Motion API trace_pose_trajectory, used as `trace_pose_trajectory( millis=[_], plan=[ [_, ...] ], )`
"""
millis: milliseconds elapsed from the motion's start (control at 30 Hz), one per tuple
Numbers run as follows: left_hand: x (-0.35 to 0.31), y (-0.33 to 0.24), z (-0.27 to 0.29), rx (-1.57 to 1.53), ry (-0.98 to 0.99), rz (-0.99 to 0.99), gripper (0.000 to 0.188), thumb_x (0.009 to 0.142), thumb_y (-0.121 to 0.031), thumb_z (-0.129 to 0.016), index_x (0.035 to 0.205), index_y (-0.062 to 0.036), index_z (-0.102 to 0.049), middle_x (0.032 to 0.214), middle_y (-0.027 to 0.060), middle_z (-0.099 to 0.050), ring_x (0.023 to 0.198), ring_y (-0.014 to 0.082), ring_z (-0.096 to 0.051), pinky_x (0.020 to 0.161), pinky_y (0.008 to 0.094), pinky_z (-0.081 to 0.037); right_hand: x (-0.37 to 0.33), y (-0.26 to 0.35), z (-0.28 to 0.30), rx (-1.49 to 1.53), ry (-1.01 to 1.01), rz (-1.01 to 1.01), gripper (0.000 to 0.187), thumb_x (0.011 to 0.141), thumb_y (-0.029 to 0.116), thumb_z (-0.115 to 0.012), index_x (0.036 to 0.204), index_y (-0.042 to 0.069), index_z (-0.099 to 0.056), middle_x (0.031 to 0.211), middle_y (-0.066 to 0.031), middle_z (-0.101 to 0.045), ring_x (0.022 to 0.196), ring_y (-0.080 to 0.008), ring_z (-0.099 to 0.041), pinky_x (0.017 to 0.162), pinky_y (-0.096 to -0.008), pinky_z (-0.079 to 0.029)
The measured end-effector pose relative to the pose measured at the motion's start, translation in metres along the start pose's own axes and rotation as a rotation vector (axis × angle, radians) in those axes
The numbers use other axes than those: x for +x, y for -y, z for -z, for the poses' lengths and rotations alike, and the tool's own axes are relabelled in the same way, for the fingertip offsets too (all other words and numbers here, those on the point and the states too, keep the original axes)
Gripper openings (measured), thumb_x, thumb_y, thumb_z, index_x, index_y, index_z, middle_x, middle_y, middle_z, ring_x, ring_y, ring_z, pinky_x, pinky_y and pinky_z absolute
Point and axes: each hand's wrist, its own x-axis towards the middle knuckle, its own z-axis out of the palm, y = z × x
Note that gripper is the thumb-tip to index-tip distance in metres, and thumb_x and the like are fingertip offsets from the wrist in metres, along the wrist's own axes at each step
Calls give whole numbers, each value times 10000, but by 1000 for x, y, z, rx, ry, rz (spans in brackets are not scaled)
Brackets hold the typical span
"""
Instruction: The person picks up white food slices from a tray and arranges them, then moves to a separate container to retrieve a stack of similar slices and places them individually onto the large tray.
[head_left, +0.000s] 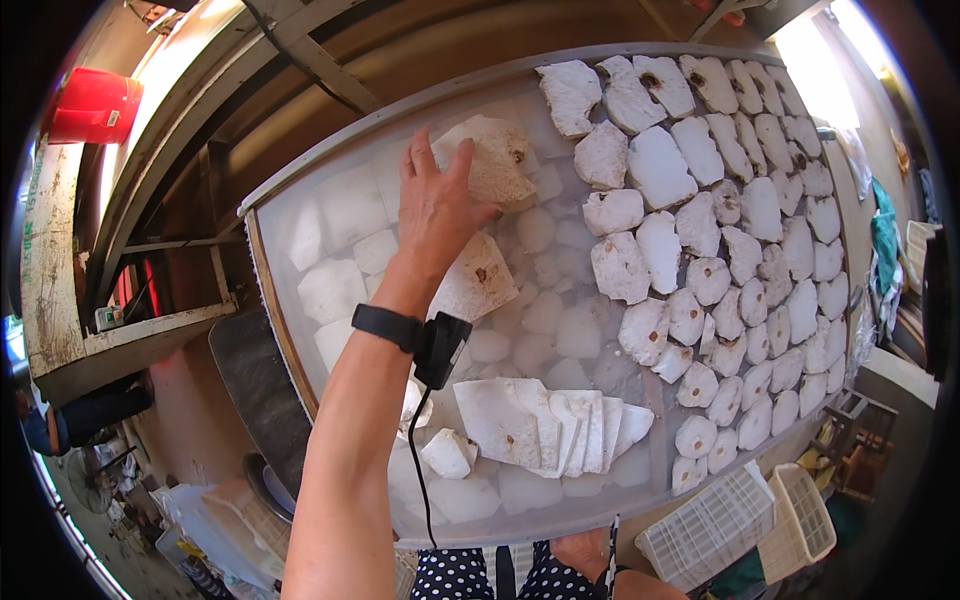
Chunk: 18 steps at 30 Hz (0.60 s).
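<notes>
My left hand (436, 200) reaches over the far middle of the table, palm down. Its fingers are spread around a thick, rough off-white slab (497, 158) with a brown hole, the thumb at the slab's near edge. Just nearer lies a second off-white slab (474, 281) with a brown spot, partly hidden by my wrist. Closer to me, thin white slices (575, 430) overlap in a fanned row, and a small white chunk (450, 454) sits to their left. My right hand (582, 553) is low by the table's near edge, its fingers not clearly shown.
Many white pieces (662, 168) in rows cover the table's right side. Pale shapes show through the cloudy table sheet (570, 245). A raised rim (283, 310) edges the left. White plastic baskets (708, 528) stand at the near right; a red bucket (97, 106) is far left.
</notes>
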Motion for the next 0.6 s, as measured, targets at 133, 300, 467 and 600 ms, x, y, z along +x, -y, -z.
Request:
trace_pose_trajectory(
  millis=[133,300,467,600],
  plan=[
    [1,-7,-14,-44,-50,12,704,627,-101,-826,1264,-60,-529,1366,313,-358,1236,490,-399,1012,474,-416,-9,-10,-21,82,-115,6,195,743,205,-586,875,100,-682,871,-136,-668,821,-379,-615,755,-526,-474],
    [26,8,-21,-81,-95,-76,615,710,-101,-771,1275,-73,-530,1415,244,-374,1214,418,-468,978,430,-445,-8,-8,-24,231,-96,-65,227,754,213,-580,924,101,-681,878,-135,-669,841,-382,-612,793,-522,-472],
    [43,6,-24,-133,-81,-161,576,716,-61,-747,1253,-68,-541,1395,200,-419,1134,386,-541,922,398,-485,-13,-19,-40,181,-85,-51,224,752,206,-582,923,97,-678,867,-143,-664,829,-383,-610,788,-516,-472],
    [44,7,-20,-149,-69,-167,563,721,-52,-741,1248,-70,-543,1399,194,-421,1138,380,-540,922,397,-483,-12,-25,-43,158,-96,-36,222,750,201,-583,922,94,-676,858,-149,-660,819,-384,-608,783,-511,-472]
  ],
)
